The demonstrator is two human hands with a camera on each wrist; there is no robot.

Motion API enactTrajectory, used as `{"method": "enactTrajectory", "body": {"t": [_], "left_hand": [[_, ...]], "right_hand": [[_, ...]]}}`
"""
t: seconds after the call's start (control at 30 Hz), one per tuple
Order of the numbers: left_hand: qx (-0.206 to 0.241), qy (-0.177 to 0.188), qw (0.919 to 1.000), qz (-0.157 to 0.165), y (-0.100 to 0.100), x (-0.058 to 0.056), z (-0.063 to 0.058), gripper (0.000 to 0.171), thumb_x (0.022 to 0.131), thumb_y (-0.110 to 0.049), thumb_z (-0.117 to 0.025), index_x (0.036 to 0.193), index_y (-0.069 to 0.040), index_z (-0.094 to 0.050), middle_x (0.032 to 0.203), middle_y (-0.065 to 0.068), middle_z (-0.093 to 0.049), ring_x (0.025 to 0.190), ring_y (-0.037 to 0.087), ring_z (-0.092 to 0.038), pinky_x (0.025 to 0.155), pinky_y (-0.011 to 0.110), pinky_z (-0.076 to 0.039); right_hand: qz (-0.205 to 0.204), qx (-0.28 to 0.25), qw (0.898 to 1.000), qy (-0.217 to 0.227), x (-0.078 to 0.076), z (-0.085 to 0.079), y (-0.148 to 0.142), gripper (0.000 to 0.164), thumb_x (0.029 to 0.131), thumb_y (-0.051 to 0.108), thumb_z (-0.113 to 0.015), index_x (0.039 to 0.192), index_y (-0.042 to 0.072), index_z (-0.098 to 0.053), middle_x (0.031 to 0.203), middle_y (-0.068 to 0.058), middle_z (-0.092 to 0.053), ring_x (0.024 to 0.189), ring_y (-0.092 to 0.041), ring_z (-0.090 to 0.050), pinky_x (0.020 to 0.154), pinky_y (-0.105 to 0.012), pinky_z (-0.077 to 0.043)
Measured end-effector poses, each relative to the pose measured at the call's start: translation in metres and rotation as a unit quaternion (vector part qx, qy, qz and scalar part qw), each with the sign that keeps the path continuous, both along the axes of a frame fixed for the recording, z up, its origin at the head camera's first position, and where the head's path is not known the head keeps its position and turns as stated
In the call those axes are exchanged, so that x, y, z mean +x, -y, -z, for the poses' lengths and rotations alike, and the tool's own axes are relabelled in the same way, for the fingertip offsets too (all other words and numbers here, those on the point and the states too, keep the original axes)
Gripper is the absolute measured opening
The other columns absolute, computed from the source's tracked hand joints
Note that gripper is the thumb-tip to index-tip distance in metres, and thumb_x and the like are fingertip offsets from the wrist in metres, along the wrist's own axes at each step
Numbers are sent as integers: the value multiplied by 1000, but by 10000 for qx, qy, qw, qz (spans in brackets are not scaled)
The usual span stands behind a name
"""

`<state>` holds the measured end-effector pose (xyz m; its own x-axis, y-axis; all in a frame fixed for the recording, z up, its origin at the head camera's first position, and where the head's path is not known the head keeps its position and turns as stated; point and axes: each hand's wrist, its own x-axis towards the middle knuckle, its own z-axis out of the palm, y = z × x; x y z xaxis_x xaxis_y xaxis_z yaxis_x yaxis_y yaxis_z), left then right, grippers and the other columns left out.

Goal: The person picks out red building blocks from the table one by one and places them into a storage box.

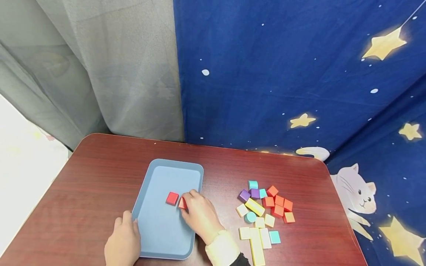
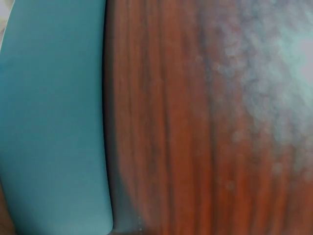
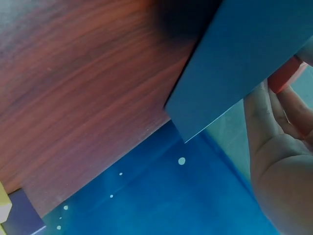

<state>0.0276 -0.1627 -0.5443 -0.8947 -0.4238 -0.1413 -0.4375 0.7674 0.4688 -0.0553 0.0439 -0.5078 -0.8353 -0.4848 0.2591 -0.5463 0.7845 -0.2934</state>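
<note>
A blue-grey tray (image 1: 159, 236) lies on the table, with one red block (image 1: 172, 198) inside it. Just right of that block, my right hand (image 1: 201, 214) reaches over the tray's right rim and pinches a second red block (image 1: 182, 203) between thumb and fingers. The right wrist view shows this held red block (image 3: 286, 76) beyond the tray wall (image 3: 234, 63), partly covered by the fingers. At the tray's left rim, my left hand (image 1: 123, 238) grips the edge. Mostly the tray's outer wall (image 2: 54, 112) fills the left wrist view, where that hand barely shows.
Right of the tray, a loose group of blocks lies on the brown table (image 1: 100, 177): several red blocks (image 1: 277, 211), purple blocks (image 1: 244, 195), a yellow block (image 1: 254, 207), a teal cylinder (image 1: 250, 217) and pale long blocks (image 1: 257, 247). Curtains (image 1: 249, 74) hang behind the table.
</note>
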Motion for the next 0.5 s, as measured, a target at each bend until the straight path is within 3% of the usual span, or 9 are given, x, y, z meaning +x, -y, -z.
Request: {"method": "enactTrajectory", "body": {"t": [0.5], "left_hand": [[-68, -127, 9999, 7, -1, 1, 0, 26, 97, -15, -44, 118, 0, -39, 96, 23, -46, 54, 36, -51, 49, 49, -38]], "right_hand": [[-7, 443, 9987, 249, -7, 12, 12, 19, 76, 24, -77, 89, 16, -67, 76, 7, -53, 64, -7, -53, 58, -23, -41]]}}
